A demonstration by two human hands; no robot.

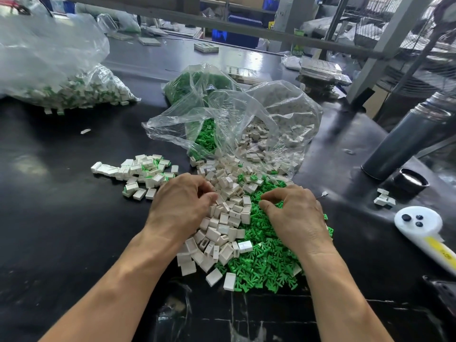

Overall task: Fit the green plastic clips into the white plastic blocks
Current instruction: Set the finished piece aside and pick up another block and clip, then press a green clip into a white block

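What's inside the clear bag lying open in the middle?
The clear bag shows white blocks on its right and green clips on its left, spilling out toward the hands. Crumpled plastic hides what lies deeper.

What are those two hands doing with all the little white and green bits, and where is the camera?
The camera sits on a person's head and looks down, so you see their own arms and hands. There is no machine here. On the dark table lies a heap of small white blocks and, beside it, a heap of green clips. Both spill out of clear plastic bags. The left hand reaches into the white blocks with its fingers curled, and the right hand does the same on the green clips. What each one pinches is hidden by the fingers. To the left lies a smaller pile of blocks with green showing, likely finished ones.
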